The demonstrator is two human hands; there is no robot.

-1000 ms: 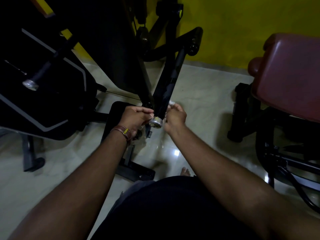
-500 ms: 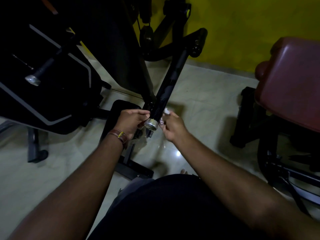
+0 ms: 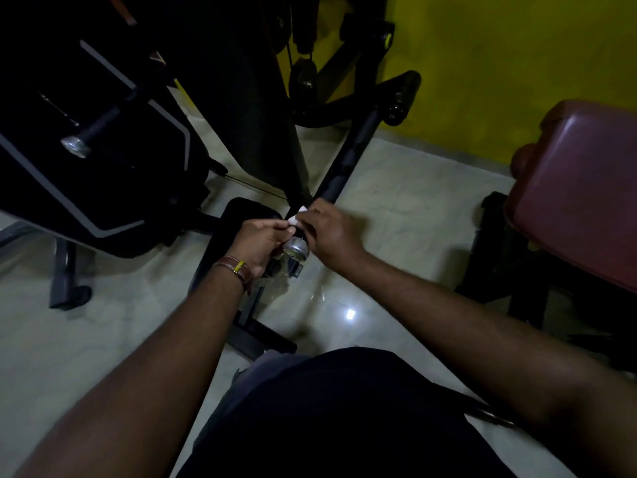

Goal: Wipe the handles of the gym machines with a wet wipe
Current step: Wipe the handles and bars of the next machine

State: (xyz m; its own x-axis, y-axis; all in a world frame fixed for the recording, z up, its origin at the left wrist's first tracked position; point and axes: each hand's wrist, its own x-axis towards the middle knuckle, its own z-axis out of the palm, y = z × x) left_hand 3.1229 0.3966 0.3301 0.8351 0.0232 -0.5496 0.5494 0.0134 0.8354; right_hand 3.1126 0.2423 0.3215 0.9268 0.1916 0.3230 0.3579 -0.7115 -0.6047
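No legible text, label, brand, number or sign was present on any surface in view. The black handle (image 3: 348, 160) held between the hands, its chrome end cap (image 3: 295, 248) and the white wipe (image 3: 297, 215) carried no readable marking. The dark padded panel (image 3: 103, 174) to the left of the hands showed only a grey border line, without lettering. The maroon pad (image 3: 579, 201) to the right of the hands was unmarked.
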